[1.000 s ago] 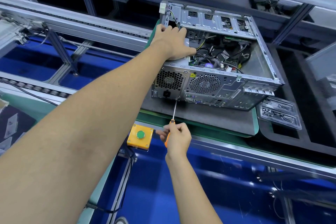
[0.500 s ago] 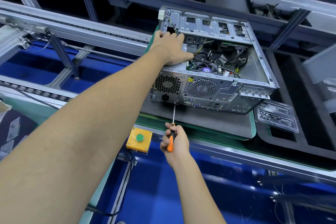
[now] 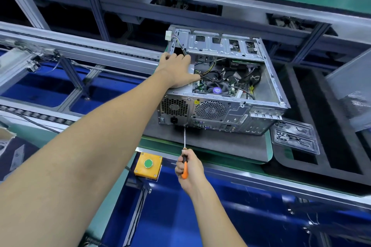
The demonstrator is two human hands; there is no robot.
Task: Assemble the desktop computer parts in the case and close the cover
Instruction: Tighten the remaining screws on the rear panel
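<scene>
Case [image 3: 220, 106] lies on its side on a grey mat [image 3: 210, 146], open face up, cover off. Left hand [image 3: 177, 72] presses flat on the top near corner, fingers spread over the rim. Right hand [image 3: 189, 168] grips the screwdriver [image 3: 184, 158], fingers wrapped round the handle, tip at the rear panel's lower edge. Judged: sheet steel, stiff, heavyish, edges likely sharp; hold by the frame rim, never by cables or boards inside.

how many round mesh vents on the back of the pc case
2: a smaller vent on the left above the power socket, and a larger vent right of it. None seem hidden.
</scene>
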